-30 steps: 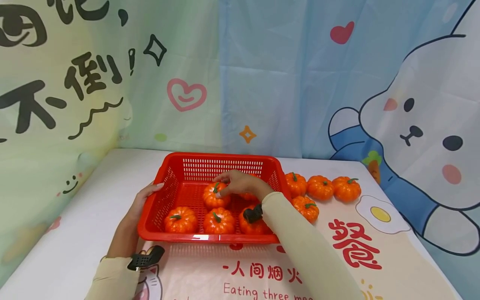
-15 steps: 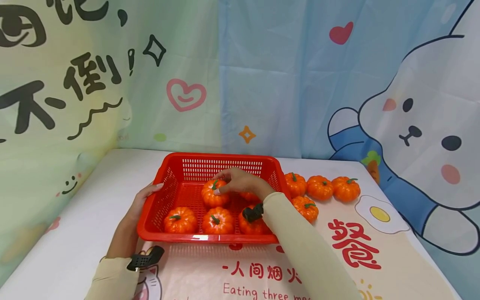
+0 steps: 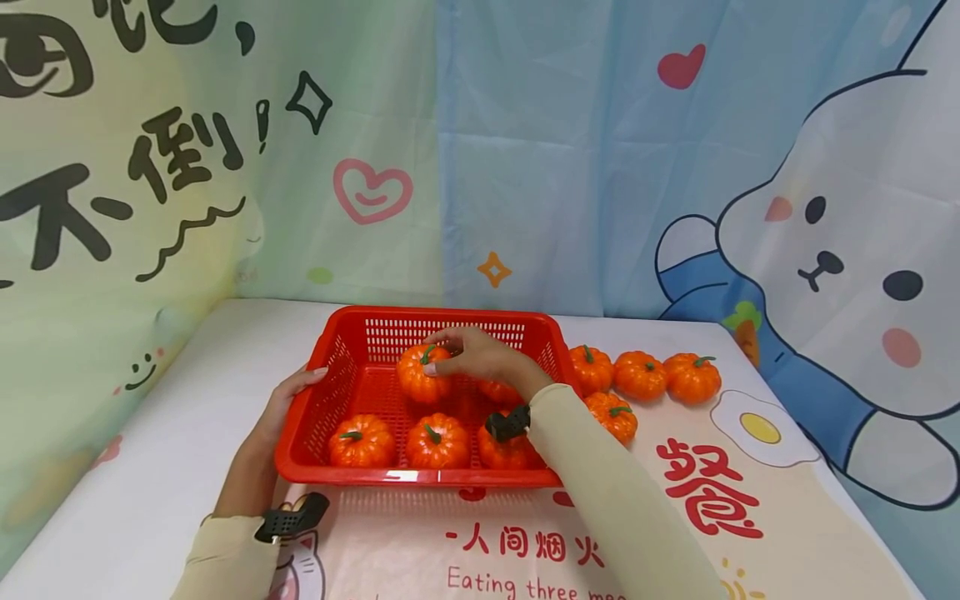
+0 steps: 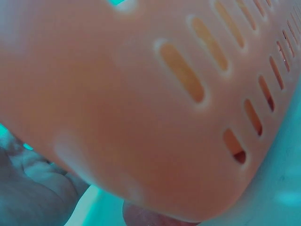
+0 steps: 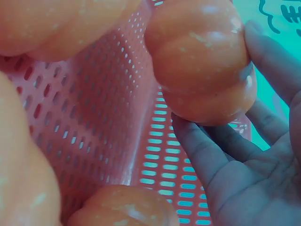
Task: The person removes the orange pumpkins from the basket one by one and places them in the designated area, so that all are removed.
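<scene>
My right hand (image 3: 476, 357) grips a small orange pumpkin (image 3: 415, 379) with a green stem, held over the red plastic basket (image 3: 450, 476). In the right wrist view, thumb and fingers pinch this pumpkin (image 5: 202, 56) from its sides, above the slotted floor. At the basket's left rim, my left hand (image 3: 288, 393) holds on, fingertips hooked over the edge. The left wrist view is filled by the basket's wall (image 4: 117, 108). Along the near side inside lie a left pumpkin (image 3: 362, 442), a middle pumpkin (image 3: 438, 442) and a right pumpkin (image 3: 504, 446). Another pumpkin (image 3: 498, 392) is partly hidden under my right hand.
Several more pumpkins (image 3: 640, 376) sit on the table just right of the basket, one (image 3: 612, 417) nearer to me beside my right sleeve (image 3: 622, 492). A printed mat (image 3: 405, 550) lies beneath the basket. A cartoon cloth (image 3: 517, 167) hangs behind the white table (image 3: 150, 467).
My right hand has lifted the pumpkin it holds slightly and shifted it a little left, away from me. The left hand and the basket have stayed where they were.
</scene>
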The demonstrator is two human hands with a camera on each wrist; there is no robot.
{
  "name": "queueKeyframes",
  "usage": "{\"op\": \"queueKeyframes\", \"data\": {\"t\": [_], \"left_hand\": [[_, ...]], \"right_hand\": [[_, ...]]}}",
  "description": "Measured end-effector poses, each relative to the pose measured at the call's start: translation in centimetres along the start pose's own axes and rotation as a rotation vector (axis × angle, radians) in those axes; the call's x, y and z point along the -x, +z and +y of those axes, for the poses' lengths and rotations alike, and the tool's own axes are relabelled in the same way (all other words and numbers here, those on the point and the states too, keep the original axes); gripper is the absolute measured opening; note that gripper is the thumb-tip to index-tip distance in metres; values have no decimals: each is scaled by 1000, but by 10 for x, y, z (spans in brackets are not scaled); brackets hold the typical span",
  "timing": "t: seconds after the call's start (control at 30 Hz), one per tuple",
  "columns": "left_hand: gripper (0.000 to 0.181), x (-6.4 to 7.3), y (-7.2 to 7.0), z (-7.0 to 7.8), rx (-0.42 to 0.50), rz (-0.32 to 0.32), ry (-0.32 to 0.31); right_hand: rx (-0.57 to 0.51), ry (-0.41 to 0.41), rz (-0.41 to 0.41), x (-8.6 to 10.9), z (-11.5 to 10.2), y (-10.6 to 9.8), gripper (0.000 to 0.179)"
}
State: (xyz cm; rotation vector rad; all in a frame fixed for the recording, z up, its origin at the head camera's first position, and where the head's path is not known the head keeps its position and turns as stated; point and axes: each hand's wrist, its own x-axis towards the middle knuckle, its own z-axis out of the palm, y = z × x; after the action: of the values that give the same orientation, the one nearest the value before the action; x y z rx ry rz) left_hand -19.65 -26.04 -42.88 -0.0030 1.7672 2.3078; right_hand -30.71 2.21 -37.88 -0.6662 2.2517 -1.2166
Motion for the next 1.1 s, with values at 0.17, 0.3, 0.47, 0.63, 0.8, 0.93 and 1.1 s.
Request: {"op": "queueKeyframes", "data": {"t": [0.17, 0.3, 0.47, 0.63, 0.8, 0.93, 1.1], "left_hand": [[51, 0, 0, 0, -12, 1, 1], [51, -1, -1, 0, -4, -8, 1], [53, 0, -2, 1, 7, -14, -3], [53, 2, -1, 0, 13, -14, 2], [53, 2, -1, 0, 7, -5, 4], [53, 2, -1, 0, 3, -1, 4], [52, 1, -1, 0, 6, 11, -3]], "right_hand": [[15, -20, 26, 2, -6, -1, 53], [-6, -49, 36, 5, -10, -2, 52], [7, -78, 38, 6, -13, -1, 53], [13, -124, 4, 7, -17, 2, 53], [33, -137, 3, 11, -24, 4, 52], [39, -159, -12, 14, -28, 6, 52], [27, -193, -71, 21, -36, 11, 53]]}}
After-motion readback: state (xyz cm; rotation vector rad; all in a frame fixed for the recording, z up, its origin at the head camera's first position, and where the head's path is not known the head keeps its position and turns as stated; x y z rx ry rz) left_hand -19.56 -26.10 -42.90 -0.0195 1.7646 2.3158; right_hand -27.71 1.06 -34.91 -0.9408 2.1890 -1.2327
